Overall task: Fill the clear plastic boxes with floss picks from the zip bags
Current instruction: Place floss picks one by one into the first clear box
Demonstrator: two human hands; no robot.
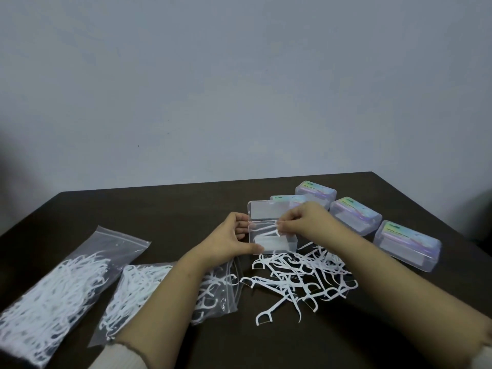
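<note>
Left hand: grips left edge of open clear plastic box, mid-table.
Right hand: pinches thin white floss pick over box.
Loose white picks: heaped just before box.
Clear zip bags: left.

Left hand grips with curled fingers; right hand pinches.

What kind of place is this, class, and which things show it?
Probably a home or small packing table: a dark wooden table against a bare wall, zip bags of floss picks and clear plastic boxes.
</note>
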